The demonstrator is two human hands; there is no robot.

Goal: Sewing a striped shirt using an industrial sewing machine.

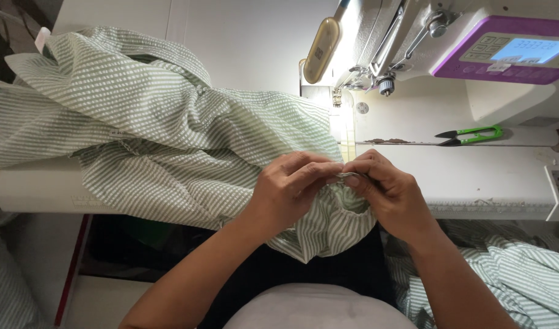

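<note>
Left hand [290,187] and right hand [386,190] meeting fingertip to fingertip at the near table edge, both pinched narrow on one folded edge of green-and-white striped fabric [157,134]. Exact fold between the fingertips too small to make out; palms turned down and hidden. Fabric heaped across the left half of the white table [474,176], one lobe hanging over the near edge below the hands, its far corner cut off at the left border. Just beyond the hands, a bright strip of lit needle plate [343,125], glare washing out its detail. Above it, white sewing machine [401,36], head cropped by the top border; needle area small and indistinct. On the machine's right, a purple-framed control panel [511,52] with a pale blue screen, rectangular, markings unreadable. On the machine's left end, a cream oblong fitting [321,49] bearing a small square label. Right of the hands, well apart, green-handled thread snips [471,135] lying on the table. More striped cloth [523,274] at lower right, partly cut off.
</note>
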